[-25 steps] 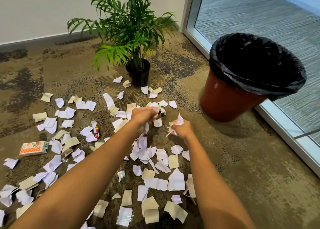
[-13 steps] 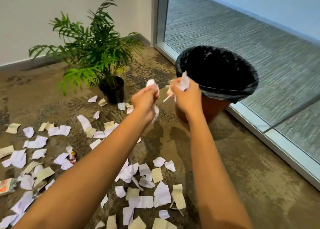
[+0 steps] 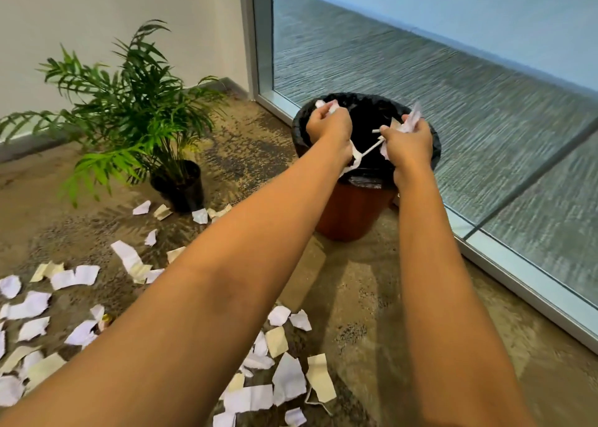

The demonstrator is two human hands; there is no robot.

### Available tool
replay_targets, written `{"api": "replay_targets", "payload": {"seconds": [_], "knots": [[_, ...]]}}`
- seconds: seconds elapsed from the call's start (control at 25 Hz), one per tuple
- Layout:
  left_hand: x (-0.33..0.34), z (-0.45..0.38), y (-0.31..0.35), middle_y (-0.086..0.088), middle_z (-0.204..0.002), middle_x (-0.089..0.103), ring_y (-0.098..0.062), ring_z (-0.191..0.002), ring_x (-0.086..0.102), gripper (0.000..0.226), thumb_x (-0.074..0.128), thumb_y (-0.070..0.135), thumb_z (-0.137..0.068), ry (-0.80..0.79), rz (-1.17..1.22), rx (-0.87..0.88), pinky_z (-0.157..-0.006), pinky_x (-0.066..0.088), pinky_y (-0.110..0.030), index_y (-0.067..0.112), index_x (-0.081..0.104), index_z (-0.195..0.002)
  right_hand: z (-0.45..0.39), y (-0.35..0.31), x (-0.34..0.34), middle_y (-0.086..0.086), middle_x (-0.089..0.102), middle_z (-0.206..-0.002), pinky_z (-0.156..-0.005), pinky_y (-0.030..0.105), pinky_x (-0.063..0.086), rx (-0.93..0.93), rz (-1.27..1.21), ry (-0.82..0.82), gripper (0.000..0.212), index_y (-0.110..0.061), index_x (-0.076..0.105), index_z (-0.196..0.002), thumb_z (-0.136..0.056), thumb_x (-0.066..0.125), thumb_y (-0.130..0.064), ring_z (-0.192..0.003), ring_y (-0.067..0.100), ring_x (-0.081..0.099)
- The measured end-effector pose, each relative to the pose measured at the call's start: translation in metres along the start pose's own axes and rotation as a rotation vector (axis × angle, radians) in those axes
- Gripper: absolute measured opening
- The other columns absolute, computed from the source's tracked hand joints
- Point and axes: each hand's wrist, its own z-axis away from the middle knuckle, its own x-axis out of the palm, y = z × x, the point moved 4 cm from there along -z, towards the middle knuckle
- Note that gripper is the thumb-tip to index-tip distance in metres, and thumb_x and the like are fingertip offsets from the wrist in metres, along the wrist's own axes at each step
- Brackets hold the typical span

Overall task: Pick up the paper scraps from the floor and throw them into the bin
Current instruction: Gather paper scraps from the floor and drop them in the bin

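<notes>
Both arms stretched out over the bin (image 3: pixel 349 213), a red-brown tub with a black bag (image 3: pixel 299 132) folded over its rim. Left hand (image 3: pixel 330 127) above the near left part of the opening, fingers curled tight round a bunch of paper scraps (image 3: pixel 326 105), white bits poking out at the top and more hanging below the wrist. Right hand (image 3: pixel 408 142) above the near right part of the opening, fingers squeezed round another crumpled wad (image 3: pixel 411 123), with a thin white stick (image 3: pixel 372 148) jutting out toward the left hand. Both handfuls held over the black bag, not let go yet.

Lots more torn paper (image 3: pixel 288 378) on the brown carpet (image 3: pixel 356 313): white and cream pieces spread across the near left part of the floor. A few small scraps beside the black pot of a leafy green plant (image 3: pixel 129 103), near the white wall. Bin right next to the glass wall (image 3: pixel 453 80) at the right edge of the carpet.
</notes>
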Motion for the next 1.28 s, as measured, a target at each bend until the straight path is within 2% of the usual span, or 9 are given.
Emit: {"api": "replay_targets", "payload": {"seconds": [0.12,0.24,0.36,0.48,0.72,0.84,1.04,1.16,1.28], "knots": [[0.005,0.007,0.007,-0.006,-0.068,0.059,-0.018,-0.058,0.052,0.012,0.052,0.009,-0.093,-0.151,-0.108,-0.092,-0.058,0.044,-0.025,0.007,0.058,-0.082,-0.005,0.0,0.004,0.002,0.049,-0.134,-0.085,0.031,0.054,0.079,0.05,-0.082,0.06,-0.019,0.042,-0.136,-0.084,0.07,-0.017,-0.112,0.02,0.057],[0.002,0.014,0.023,-0.003,-0.034,0.051,-0.011,-0.03,0.051,0.029,0.043,0.022,-0.099,-0.298,-0.286,-0.169,-0.025,0.03,-0.013,0.011,0.044,-0.073,-0.003,-0.002,0.007,0.003,0.06,-0.12,-0.069,0.029,0.05,0.119,0.084,-0.166,0.051,-0.02,0.052,-0.133,-0.085,0.069,-0.02,-0.091,0.008,0.059],[-0.007,0.008,0.034,-0.009,-0.079,0.056,-0.019,-0.068,0.052,0.02,0.047,0.023,-0.098,-0.343,-0.428,-0.104,-0.053,0.049,-0.018,0.007,0.052,-0.087,0.002,-0.001,0.01,-0.002,0.064,-0.107,-0.062,0.021,0.043,0.059,0.146,-0.198,0.035,-0.022,0.066,-0.12,-0.086,0.068,-0.02,-0.08,-0.002,0.055],[-0.024,-0.005,0.038,-0.002,-0.099,0.059,-0.019,-0.091,0.055,0.014,0.054,0.016,-0.09,-0.222,-0.409,0.138,-0.085,0.053,-0.037,0.011,0.059,-0.103,0.01,0.001,0.011,0.0,0.07,-0.101,-0.081,0.03,0.056,-0.019,0.253,-0.217,0.03,-0.023,0.07,-0.111,-0.081,0.072,-0.026,-0.087,0.009,0.065],[-0.099,-0.004,0.025,-0.004,-0.108,0.061,-0.005,-0.083,0.056,0.016,0.054,0.006,-0.087,0.091,-0.418,0.515,-0.068,0.042,-0.012,0.015,0.061,-0.099,0.034,0.003,0.031,-0.008,0.067,-0.091,-0.065,0.019,0.043,-0.151,0.74,-0.541,0.039,-0.028,0.072,-0.101,-0.068,0.084,-0.043,-0.086,0.007,0.062],[-0.157,-0.012,-0.02,-0.002,-0.114,0.055,-0.003,-0.09,0.054,0.02,0.055,0.005,-0.088,0.103,-0.625,0.456,-0.074,0.043,-0.012,0.017,0.057,-0.104,0.035,0.003,0.032,-0.001,0.066,-0.089,-0.068,0.021,0.043,-0.195,0.788,-0.528,0.025,-0.024,0.075,-0.099,-0.075,0.081,-0.031,-0.088,0.014,0.061],[-0.288,-0.021,-0.12,-0.006,-0.134,0.047,-0.024,-0.121,0.049,0.041,0.064,0.029,-0.089,0.109,-1.292,0.119,-0.104,0.043,-0.048,0.017,0.049,-0.126,0.025,-0.011,0.024,-0.002,0.064,-0.081,-0.057,0.007,0.039,-0.3,0.635,-0.404,0.014,-0.026,0.077,-0.094,-0.08,0.077,-0.026,-0.072,0.005,0.054],[-0.351,-0.019,-0.16,-0.007,-0.162,0.012,-0.033,-0.149,0.012,0.093,0.064,0.059,-0.082,-0.038,-1.628,-0.127,-0.114,0.018,-0.061,0.016,0.02,-0.152,0.015,-0.015,0.015,-0.006,0.067,-0.08,-0.064,0.015,0.045,-0.306,0.406,-0.175,0.013,-0.026,0.078,-0.092,-0.08,0.076,-0.029,-0.07,0.002,0.057],[-0.369,-0.019,-0.17,0.001,-0.164,-0.015,-0.03,-0.15,-0.014,0.114,0.068,0.068,-0.074,-0.162,-1.678,-0.12,-0.113,0.002,-0.067,0.021,0.004,-0.157,0.008,-0.007,0.013,-0.007,0.07,-0.088,-0.068,0.013,0.047,-0.238,0.327,0.017,0.019,-0.023,0.077,-0.098,-0.08,0.075,-0.029,-0.079,0.002,0.062]]}}
